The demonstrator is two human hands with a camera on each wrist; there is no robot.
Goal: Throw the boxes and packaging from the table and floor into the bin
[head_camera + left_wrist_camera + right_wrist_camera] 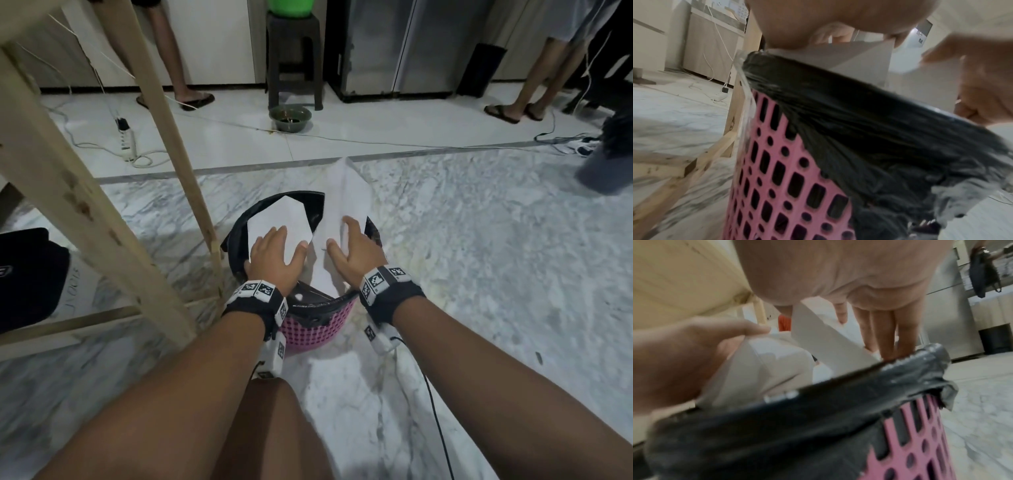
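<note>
A pink perforated bin (318, 329) with a black liner (239, 236) stands on the marble floor in front of me. White folded packaging fills its mouth: a flat piece (277, 216) on the left and a taller piece (346, 192) that sticks up past the far rim. My left hand (277, 253) presses flat on the left piece. My right hand (352, 246) lies on the taller piece, fingers bent slightly over its fold. The left wrist view shows the bin (777, 178) and the white card (859, 61) under my palm. In the right wrist view, my fingers (879, 331) point straight down beside the card (828, 340).
Wooden table legs (78, 205) rise close to the bin's left. A black bag (27, 274) lies at far left. Farther back are a power strip (126, 140) with cables, a green bowl (290, 118), a dark stool (294, 58), a grey container (603, 164) and people's legs (534, 78).
</note>
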